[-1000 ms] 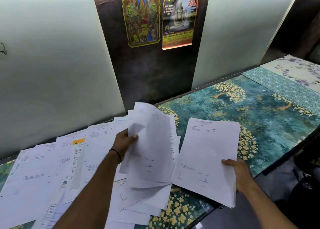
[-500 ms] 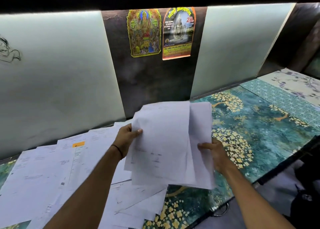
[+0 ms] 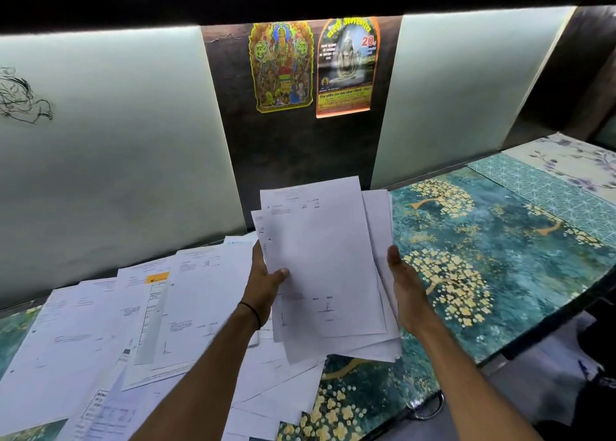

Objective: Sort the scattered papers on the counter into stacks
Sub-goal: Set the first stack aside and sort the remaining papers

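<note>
change: a second earlier each hand had its own batch, the right one's lying on the counter [image 3: 500, 257]. by this moment they were merged into one bundle of sheets [image 3: 326, 274], raised off the counter between the hands, printed face toward the camera.
meaning for the task: probably the first stack was being gathered and squared. its edges were still uneven, with lower sheets poking out at the bottom and right, and it had not yet been set down.
left hand [image 3: 266, 280]: gripped the bundle's left edge, thumb laid across the front sheet and fingers behind it. a dark wristband [image 3: 251, 310] sat on that wrist.
right hand [image 3: 405, 284]: palm flat against the bundle's right edge with the thumb raised clear of the paper. its fingers ran out of sight behind the sheets, so it seemed to steady rather than clasp.
loose papers [image 3: 133, 324]: overlapped across the left part of the counter and under the left forearm, unsorted. one carried an orange label [image 3: 156, 278].
free ground: the teal floral surface to the right of the hands looked the likely place for a stack.
surroundings: two religious posters [image 3: 313, 67] hung on the dark wall strip between pale panels [image 3: 100, 157], and a metal ring [image 3: 430, 407] hung at the counter's near edge.
in the way: nothing blocked the right side. the slippery overlap of the loose papers was the likelier nuisance.
</note>
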